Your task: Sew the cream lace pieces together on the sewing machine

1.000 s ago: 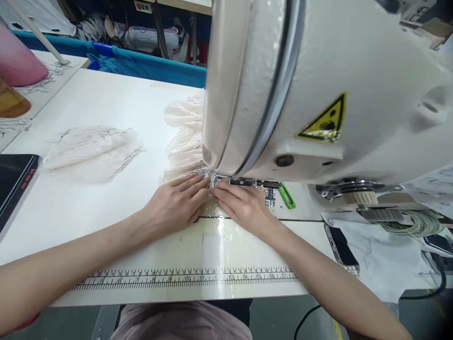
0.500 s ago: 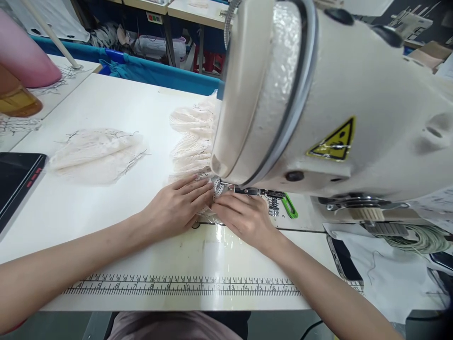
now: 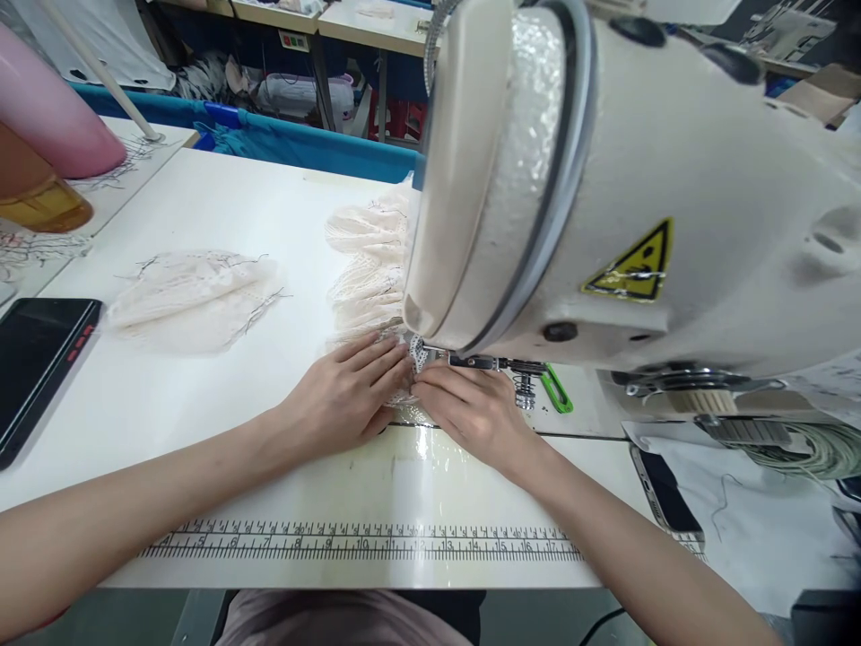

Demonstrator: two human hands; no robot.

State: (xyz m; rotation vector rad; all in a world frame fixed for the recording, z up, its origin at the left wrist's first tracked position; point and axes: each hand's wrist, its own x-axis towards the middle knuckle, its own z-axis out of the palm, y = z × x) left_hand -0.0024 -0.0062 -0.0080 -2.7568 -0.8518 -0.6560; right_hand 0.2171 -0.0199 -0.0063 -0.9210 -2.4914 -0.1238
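My left hand (image 3: pixel 346 390) lies flat on a gathered cream lace fabric (image 3: pixel 369 269), its fingers stretched toward the sewing machine's needle area. Close beside it, my right hand (image 3: pixel 474 408) has its fingers pressed together on the edge of the lace, just in front of the metal attachment (image 3: pixel 474 362). The ruffled fabric runs away from me along the left side of the sewing machine head (image 3: pixel 498 179). The head hides the needle and part of the cloth. A small piece of patterned lace (image 3: pixel 418 353) shows between my fingertips.
Another cream lace piece (image 3: pixel 195 301) with loose threads lies on the left of the white table (image 3: pixel 269 206). A black phone-like device (image 3: pixel 44 359) is at far left, a second phone (image 3: pixel 665 489) at right. A green thread snipper (image 3: pixel 557 388) sits beside the machine base. A printed ruler (image 3: pixel 363 543) runs along the front edge.
The view has shifted slightly, so things on the table sit a little farther right. Both hands stay at the lace; less of it shows below my left fingers.
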